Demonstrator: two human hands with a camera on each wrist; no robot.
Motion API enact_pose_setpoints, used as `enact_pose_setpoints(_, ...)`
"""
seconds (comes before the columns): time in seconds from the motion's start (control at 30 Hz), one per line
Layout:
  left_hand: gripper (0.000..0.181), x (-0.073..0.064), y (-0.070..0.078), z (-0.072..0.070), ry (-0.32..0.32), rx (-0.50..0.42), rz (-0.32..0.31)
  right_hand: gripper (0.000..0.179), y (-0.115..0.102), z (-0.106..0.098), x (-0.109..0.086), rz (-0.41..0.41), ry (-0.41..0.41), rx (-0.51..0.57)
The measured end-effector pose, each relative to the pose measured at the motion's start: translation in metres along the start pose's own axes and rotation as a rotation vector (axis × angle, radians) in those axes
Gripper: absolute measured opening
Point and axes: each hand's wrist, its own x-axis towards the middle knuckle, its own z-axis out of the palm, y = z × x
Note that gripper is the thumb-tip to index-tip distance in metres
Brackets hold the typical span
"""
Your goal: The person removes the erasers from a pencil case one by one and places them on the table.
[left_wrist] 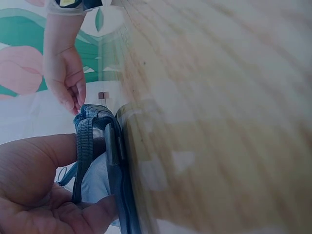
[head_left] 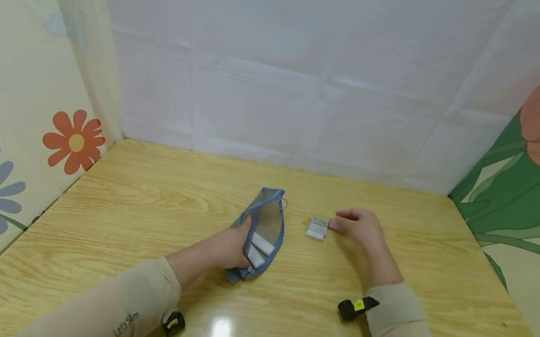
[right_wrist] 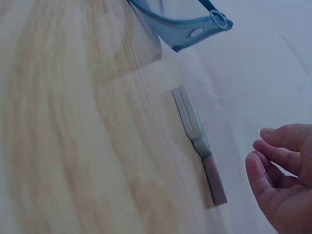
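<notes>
My left hand [head_left: 228, 247] grips the near left side of a blue-edged mesh pouch [head_left: 269, 218]. The thumb is over the rim, and the pouch gapes open, showing white block-like pieces [head_left: 263, 244] inside. In the left wrist view, the thumb and fingers hold the pouch's blue webbing edge [left_wrist: 85, 156]. Right of the pouch lies a small flat grey-and-white object [head_left: 317, 229]; the right wrist view shows it nearly edge-on, grey [right_wrist: 189, 114] with a brownish end. My right hand [head_left: 360, 228] is just beside it, fingers loosely bent, with nothing visible between them.
The pouch and the small object lie on a light wood-grain table [head_left: 150, 191]. A white cloth [head_left: 284, 76] hangs behind the table. Flower-printed panels [head_left: 22, 94] stand at both sides. A black strapped camera [head_left: 350, 310] sits at each wrist.
</notes>
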Motion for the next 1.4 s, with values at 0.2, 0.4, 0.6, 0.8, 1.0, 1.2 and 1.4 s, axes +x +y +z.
enact_pose_setpoints(0.2,0.107,-0.001,0.0,-0.001,0.0,-0.002,0.003,0.031,-0.01,0.011,-0.004,-0.035,-0.022,-0.024)
enact_pose_setpoints(0.4,0.107,-0.001,0.0,-0.001,0.001,0.0,0.005,0.028,-0.02,0.024,-0.006,-0.11,-0.041,-0.045)
enact_pose_setpoints(0.6,0.107,-0.001,0.0,-0.002,-0.002,0.017,0.008,0.027,-0.031,0.037,-0.01,-0.115,-0.099,-0.029)
enact_pose_setpoints(0.8,0.107,0.0,0.0,-0.002,-0.011,0.016,0.008,0.027,-0.039,0.047,-0.015,-0.135,-0.13,-0.032)
enact_pose_setpoints(1.0,0.107,0.0,-0.001,-0.001,-0.006,0.016,0.009,0.021,-0.042,0.056,-0.016,-0.154,-0.149,-0.066)
enact_pose_setpoints(1.2,0.107,-0.001,0.0,-0.001,-0.001,0.013,0.01,0.017,-0.049,0.066,-0.021,-0.175,-0.19,-0.084)
enact_pose_setpoints(1.4,0.107,-0.001,0.0,0.0,0.024,0.022,0.031,0.018,-0.052,0.08,-0.025,-0.22,-0.258,-0.047)
